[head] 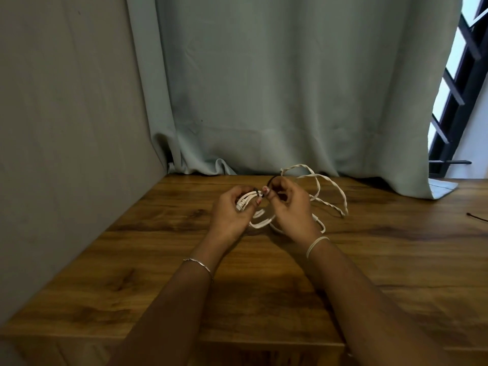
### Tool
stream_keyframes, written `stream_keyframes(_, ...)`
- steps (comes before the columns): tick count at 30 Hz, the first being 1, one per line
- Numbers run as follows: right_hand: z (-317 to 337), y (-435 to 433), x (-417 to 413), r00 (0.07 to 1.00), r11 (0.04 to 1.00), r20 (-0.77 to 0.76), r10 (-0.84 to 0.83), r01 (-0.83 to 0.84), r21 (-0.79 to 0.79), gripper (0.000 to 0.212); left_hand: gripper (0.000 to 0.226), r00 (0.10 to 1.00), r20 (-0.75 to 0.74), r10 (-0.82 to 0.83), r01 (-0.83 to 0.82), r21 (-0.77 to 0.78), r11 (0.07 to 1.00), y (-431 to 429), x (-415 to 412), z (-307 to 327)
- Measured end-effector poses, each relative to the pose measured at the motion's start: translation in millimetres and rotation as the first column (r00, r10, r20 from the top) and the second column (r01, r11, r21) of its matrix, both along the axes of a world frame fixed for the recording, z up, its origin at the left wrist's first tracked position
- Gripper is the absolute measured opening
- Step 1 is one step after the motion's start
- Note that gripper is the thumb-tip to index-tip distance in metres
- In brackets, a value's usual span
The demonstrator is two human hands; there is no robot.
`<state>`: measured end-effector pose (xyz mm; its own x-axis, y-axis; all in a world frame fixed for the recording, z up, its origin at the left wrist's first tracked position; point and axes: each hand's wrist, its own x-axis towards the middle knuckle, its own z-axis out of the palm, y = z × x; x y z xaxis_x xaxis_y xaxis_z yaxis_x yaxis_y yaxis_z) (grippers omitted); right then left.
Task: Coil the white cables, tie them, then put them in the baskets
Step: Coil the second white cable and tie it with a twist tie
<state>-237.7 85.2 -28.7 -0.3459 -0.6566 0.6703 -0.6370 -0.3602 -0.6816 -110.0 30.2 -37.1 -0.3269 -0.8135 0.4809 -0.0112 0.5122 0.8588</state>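
Hands meet just above the worktop (158, 260), close together, and tying looks like the step under way. The left hand (231, 211) has its fingers curled round the coiled white cable (244, 202), squeezing the strands into one tight bunch, probably so the turns cannot spring apart while the binding goes on. The right hand (290, 210) pinches the black tie (272, 180) between thumb and fingertips. One part of the tie already bands the bunch just beside the left thumb, and a dark arc of it rises above the right fingers. Holding it taut like this would let the tie be pulled snug.

The gripped bunch has its long axis running across the body, from the left palm up and over towards the right fingertips, slightly tilted. What seems to be a plug end points down into the left palm. The rest of the coil hangs as flattened loops below and between the two hands, reaching down to the worktop or close to it; I cannot tell which.

Beyond the right hand, a second white cable (331, 186), twisted on itself, lies loose in open arcs and is not yet coiled. Well off to the right of the right hand a spare black tie (476, 217) lies near the edge of view. No baskets show.
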Motion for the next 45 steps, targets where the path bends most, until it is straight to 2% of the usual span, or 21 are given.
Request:
stream_keyframes(2,2.1,0.6,1.2,0.995,0.999,0.095,0.041,-0.042,0.007,0.015,0.021,0.999,0.031,0.040,-0.037,-0.087,0.996,-0.7,-0.2,-0.4)
stream_keyframes(4,3.3,1.4,2.7,0.990,0.998,0.127,0.060,-0.061,0.006,0.012,0.020,0.996,0.067,0.061,-0.051,-0.142,0.989,-1.7,1.3,-1.1)
stream_keyframes(7,5.1,3.7,4.8,0.990,0.996,0.114,0.086,-0.085,-0.016,0.011,0.021,0.991,0.096,0.093,-0.075,-0.178,0.981,-1.5,2.2,-1.9)
stream_keyframes(12,7.7,6.8,8.5,0.989,0.994,0.107,0.102,-0.098,-0.045,0.027,0.018,0.992,0.070,0.108,-0.094,-0.180,0.979,-0.5,1.9,-0.9)
stream_keyframes(17,14.7,7.8,6.9,0.917,0.979,0.360,0.171,-0.119,-0.164,0.021,0.023,0.989,0.086,0.117,-0.101,-0.170,0.980,-1.6,0.1,-4.1)
stream_keyframes(21,17.4,9.5,5.7,0.864,0.982,0.481,0.151,-0.073,-0.177,0.011,0.024,0.986,0.117,0.121,-0.097,-0.191,0.977,0.5,-1.2,-4.5)
stream_keyframes(28,14.5,5.3,-0.9,0.884,0.995,0.459,0.085,-0.048,-0.091,0.015,0.029,0.975,0.186,0.119,-0.061,-0.290,0.955,7.1,1.7,-4.4)
stream_keyframes(30,14.7,5.7,-1.8,0.864,0.995,0.495,0.096,-0.078,-0.058,0.013,0.031,0.970,0.211,0.121,-0.047,-0.327,0.944,10.2,1.4,-3.8)
stream_keyframes(32,16.9,8.4,-2.5,0.819,0.989,0.555,0.147,-0.111,-0.099,0.018,0.030,0.972,0.209,0.109,-0.035,-0.330,0.943,11.3,1.2,-3.2)
stream_keyframes(34,18.2,11.0,-4.1,0.801,0.984,0.575,0.167,-0.100,-0.147,0.023,0.028,0.978,0.200,0.068,-0.005,-0.301,0.954,11.1,0.5,-3.3)
stream_keyframes(36,18.8,11.2,-5.2,0.819,0.985,0.551,0.159,-0.097,-0.139,0.019,0.026,0.983,0.185,-0.009,0.048,-0.209,0.977,11.8,-0.9,-3.3)
stream_keyframes(41,16.3,7.1,-5.8,0.875,0.994,0.472,0.106,-0.098,-0.043,0.018,0.028,0.965,0.123,-0.231,0.227,0.047,0.973,12.7,-2.5,-2.5)
stream_keyframes(45,11.8,6.2,-9.6,0.830,0.991,0.556,0.052,-0.113,0.075,0.012,0.028,0.956,0.079,-0.283,0.273,0.118,0.955,11.2,0.2,-2.0)
